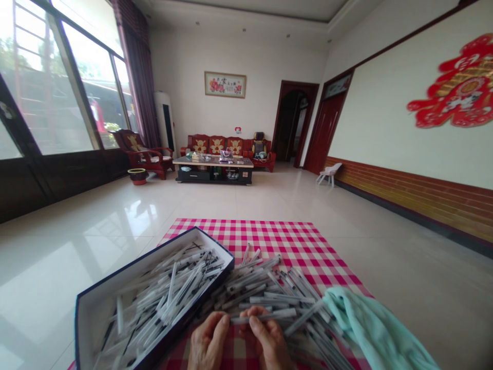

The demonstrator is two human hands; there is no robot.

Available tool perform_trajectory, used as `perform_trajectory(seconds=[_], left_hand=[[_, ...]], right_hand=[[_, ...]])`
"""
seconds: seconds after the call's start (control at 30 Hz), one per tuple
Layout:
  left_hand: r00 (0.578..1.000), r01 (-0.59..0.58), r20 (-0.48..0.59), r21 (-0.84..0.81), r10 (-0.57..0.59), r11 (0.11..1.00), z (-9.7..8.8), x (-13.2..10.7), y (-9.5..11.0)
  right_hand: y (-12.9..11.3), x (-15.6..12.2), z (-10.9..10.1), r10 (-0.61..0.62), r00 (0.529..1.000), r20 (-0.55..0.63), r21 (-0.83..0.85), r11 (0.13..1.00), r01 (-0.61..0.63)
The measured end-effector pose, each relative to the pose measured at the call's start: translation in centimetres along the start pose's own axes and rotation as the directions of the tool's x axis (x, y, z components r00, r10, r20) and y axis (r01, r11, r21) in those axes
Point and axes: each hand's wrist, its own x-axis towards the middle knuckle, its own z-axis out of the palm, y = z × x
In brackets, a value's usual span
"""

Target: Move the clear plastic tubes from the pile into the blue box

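My left hand (208, 341) and my right hand (267, 341) meet at the bottom middle, both pinching one clear plastic pen (265, 316) held level between the fingertips. Behind the hands lies a loose pile of pens (269, 290) on a pink-and-white checked cloth (285, 239). To the left stands a shallow dark-rimmed white box (92, 303) holding several more pens, tilted against the pile. Only the fingers and backs of both hands show.
A pale green cloth (365, 329) lies at the right edge of the table. Beyond the table is a glossy tiled floor, a coffee table (213, 167), red sofa (227, 146), armchair (142, 151) and a small white stool (329, 172).
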Motion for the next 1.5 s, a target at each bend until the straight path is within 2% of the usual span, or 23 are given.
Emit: perform_trajectory(seconds=[0.17, 0.27, 0.47, 0.67, 0.97, 1.1, 1.23, 1.5], left_hand=[[0.998, -0.062, 0.011, 0.01, 0.062, 0.998, -0.16, -0.02, 0.14], [0.999, -0.043, 0.034, 0.04, 0.041, 0.998, -0.31, 0.11, 0.11], [1.0, 0.013, 0.006, 0.008, -0.013, 1.0, -0.25, 0.06, 0.04], [0.995, -0.045, 0.086, -0.006, 0.045, 0.999, -0.56, 0.07, 0.35], [0.994, 0.091, 0.062, -0.035, -0.089, 0.995, -0.26, 0.14, 0.52], [0.995, 0.041, 0.098, -0.08, -0.033, 0.996, -0.55, 0.09, 0.69], [0.992, 0.003, 0.123, -0.049, 0.003, 0.999, -0.66, 0.04, 0.8], [1.0, 0.002, 0.024, 0.029, -0.003, 1.0, -0.15, 0.12, 0.24]], right_hand=[[-0.24, -0.14, 0.15, 0.013, 1.0, 0.024, -0.028, 1.0, -0.013], [-0.25, -0.12, 0.05, 0.005, 1.0, 0.024, -0.041, 0.999, -0.004], [0.12, 0.02, -0.05, -0.003, 1.0, -0.001, -0.029, 1.0, 0.003], [0.05, -0.05, 0.03, -0.006, 1.0, 0.014, -0.007, 1.0, 0.006], [0.1, -0.05, 0.0, -0.014, 1.0, -0.014, -0.036, 0.999, 0.014], [0.16, 0.0, 0.0, -0.006, 1.0, -0.013, -0.017, 1.0, 0.005], [0.11, -0.02, -0.03, -0.006, 1.0, 0.006, -0.011, 1.0, 0.006], [0.05, -0.17, -0.34, -0.02, 0.998, 0.061, -0.087, 0.996, 0.025]])
